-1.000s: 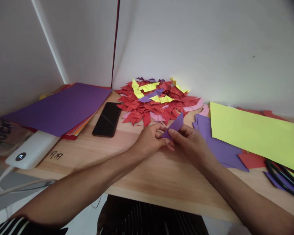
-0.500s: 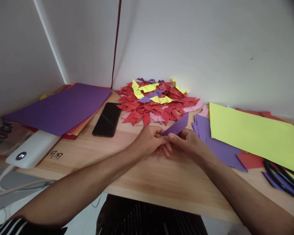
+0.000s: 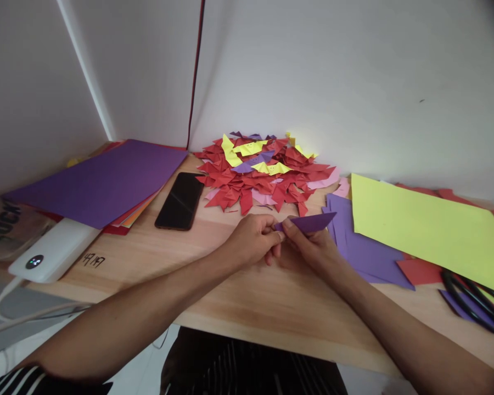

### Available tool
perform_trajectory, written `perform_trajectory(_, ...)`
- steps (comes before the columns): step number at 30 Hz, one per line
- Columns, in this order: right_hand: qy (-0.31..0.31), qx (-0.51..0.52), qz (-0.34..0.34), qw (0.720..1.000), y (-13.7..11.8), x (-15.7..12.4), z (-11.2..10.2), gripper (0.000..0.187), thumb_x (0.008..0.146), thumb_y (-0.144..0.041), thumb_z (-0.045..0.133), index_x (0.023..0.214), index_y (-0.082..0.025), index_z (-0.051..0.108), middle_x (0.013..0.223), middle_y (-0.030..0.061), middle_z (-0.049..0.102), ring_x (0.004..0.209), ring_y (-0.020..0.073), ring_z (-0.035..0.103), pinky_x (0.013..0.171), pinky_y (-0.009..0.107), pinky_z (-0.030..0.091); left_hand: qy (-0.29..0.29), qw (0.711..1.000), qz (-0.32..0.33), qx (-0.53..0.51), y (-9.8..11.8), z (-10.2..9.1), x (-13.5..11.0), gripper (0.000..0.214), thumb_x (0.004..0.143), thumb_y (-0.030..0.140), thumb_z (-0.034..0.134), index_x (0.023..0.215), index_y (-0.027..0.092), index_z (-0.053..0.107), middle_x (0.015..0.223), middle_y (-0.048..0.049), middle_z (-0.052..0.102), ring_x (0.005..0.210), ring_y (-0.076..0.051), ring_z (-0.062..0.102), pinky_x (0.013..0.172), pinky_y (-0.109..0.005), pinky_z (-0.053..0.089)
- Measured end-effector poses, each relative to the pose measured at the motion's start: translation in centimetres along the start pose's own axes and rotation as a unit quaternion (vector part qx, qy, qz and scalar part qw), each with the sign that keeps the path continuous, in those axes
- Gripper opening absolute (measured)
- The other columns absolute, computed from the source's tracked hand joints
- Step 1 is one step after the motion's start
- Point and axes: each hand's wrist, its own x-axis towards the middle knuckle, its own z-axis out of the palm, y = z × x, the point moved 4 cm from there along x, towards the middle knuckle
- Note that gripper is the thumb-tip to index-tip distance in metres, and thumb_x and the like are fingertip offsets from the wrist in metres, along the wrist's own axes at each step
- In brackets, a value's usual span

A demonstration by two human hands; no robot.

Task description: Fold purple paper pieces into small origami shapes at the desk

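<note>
A folded strip of purple paper (image 3: pixel 313 222) is held up just above the table, between my two hands. My left hand (image 3: pixel 257 236) pinches its left end with thumb and fingers. From the right, my right hand (image 3: pixel 310 244) grips the paper with its thumb on top, the fingers mostly hidden behind. The strip's pointed end sticks out to the right. Beyond my hands lies a heap of folded paper shapes (image 3: pixel 267 175), mostly red with some yellow, purple and pink. Close to my right hand rest cut purple paper pieces (image 3: pixel 368 249).
At right, a yellow sheet (image 3: pixel 420 225) overlaps red paper (image 3: pixel 422 270) and black-handled scissors (image 3: pixel 473 302). On the left are a phone (image 3: pixel 180 201), a purple sheet (image 3: pixel 119 175) on a paper stack, and a white power bank (image 3: pixel 55 252) with a cable. A wall (image 3: pixel 333 71) stands behind.
The purple strip has swung down to the right, from pointing steeply up to lying nearly level. My right hand has turned with it; my left hand's fingers have curled in more.
</note>
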Motion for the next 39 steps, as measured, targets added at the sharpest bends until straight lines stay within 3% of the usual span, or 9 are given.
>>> perform_trajectory(4, 0.006, 0.027, 0.052, 0.998, 0.4, 0.1, -0.1, 0.054, 0.089, -0.061, 0.047, 0.054, -0.019, 0.043, 0.051, -0.0027, 0.039, 0.048, 0.0093, 0.034, 0.046, 0.025, 0.026, -0.004, 0.999, 0.031, 0.016, -0.1, -0.1, 0.1, 0.010, 0.083, 0.018, 0.050, 0.073, 0.015, 0.051, 0.051, 0.0047, 0.054, 0.035, -0.005, 0.047, 0.038, -0.015, 0.035)
perform_trajectory(10, 0.011, -0.006, 0.031, 0.999, 0.0, 0.1, -0.1, 0.049, 0.090, -0.054, 0.049, 0.056, -0.019, 0.043, 0.052, -0.0031, 0.039, 0.050, 0.0093, 0.035, 0.047, 0.025, 0.024, 0.002, 0.996, 0.066, 0.058, -0.9, -0.1, 0.2, 0.026, 0.093, 0.033, 0.036, 0.074, 0.018, 0.045, 0.057, 0.0024, 0.057, 0.039, -0.007, 0.050, 0.038, -0.017, 0.034)
perform_trajectory(16, 0.053, -0.011, 0.017, 0.998, -0.7, 0.2, -0.5, 0.038, 0.086, -0.045, 0.057, 0.062, -0.019, 0.045, 0.057, -0.0038, 0.040, 0.055, 0.0101, 0.038, 0.051, 0.025, 0.030, 0.050, 0.981, 0.094, 0.159, 0.1, -0.2, -0.6, 0.032, 0.094, 0.030, 0.038, 0.065, 0.018, 0.044, 0.052, 0.0034, 0.052, 0.041, -0.006, 0.046, 0.047, -0.019, 0.037)
perform_trajectory(22, 0.077, 0.009, 0.001, 0.997, -0.8, 0.1, -0.6, 0.035, 0.091, -0.043, 0.052, 0.064, -0.021, 0.046, 0.058, -0.0032, 0.043, 0.055, 0.0111, 0.039, 0.052, 0.025, 0.032, 0.045, 0.988, 0.110, 0.098, -0.2, 0.0, -0.3, 0.026, 0.094, 0.036, 0.039, 0.075, 0.019, 0.044, 0.059, 0.0045, 0.054, 0.041, -0.006, 0.047, 0.043, -0.019, 0.037)
perform_trajectory(26, 0.067, -0.003, -0.014, 0.998, -0.9, 0.0, -0.3, 0.038, 0.092, -0.047, 0.050, 0.064, -0.020, 0.046, 0.058, -0.0025, 0.045, 0.056, 0.0117, 0.042, 0.054, 0.025, 0.034, 0.003, 0.995, 0.087, 0.043, -0.9, 0.2, 0.3, 0.019, 0.091, 0.035, 0.047, 0.082, 0.018, 0.048, 0.062, 0.0035, 0.059, 0.039, -0.006, 0.049, 0.040, -0.017, 0.036)
perform_trajectory(34, 0.080, 0.012, -0.008, 0.997, -0.7, 0.1, -0.1, 0.044, 0.091, -0.053, 0.048, 0.063, -0.021, 0.041, 0.056, -0.0038, 0.039, 0.054, 0.0107, 0.036, 0.050, 0.025, 0.029, -0.020, 0.999, 0.009, -0.048, -0.6, 0.2, 0.4, 0.012, 0.088, 0.023, 0.049, 0.080, 0.015, 0.050, 0.058, 0.0017, 0.061, 0.037, -0.005, 0.049, 0.038, -0.015, 0.032)
perform_trajectory(37, 0.077, -0.023, -0.014, 0.997, -0.5, 0.2, -0.2, 0.044, 0.091, -0.053, 0.048, 0.062, -0.021, 0.042, 0.056, -0.0035, 0.039, 0.053, 0.0108, 0.036, 0.050, 0.025, 0.029, -0.034, 0.998, -0.018, -0.045, -0.8, 0.2, 0.3, 0.015, 0.089, 0.025, 0.048, 0.077, 0.015, 0.050, 0.056, 0.0027, 0.058, 0.036, -0.005, 0.046, 0.038, -0.016, 0.030)
perform_trajectory(39, 0.080, -0.041, -0.012, 0.996, -0.5, 0.1, -0.3, 0.044, 0.090, -0.053, 0.049, 0.062, -0.021, 0.042, 0.056, -0.0033, 0.039, 0.053, 0.0107, 0.037, 0.050, 0.025, 0.030, -0.025, 1.000, 0.000, -0.009, -0.8, 0.1, 0.3, 0.019, 0.089, 0.027, 0.047, 0.073, 0.016, 0.049, 0.051, 0.0050, 0.053, 0.035, -0.004, 0.041, 0.039, -0.017, 0.028)
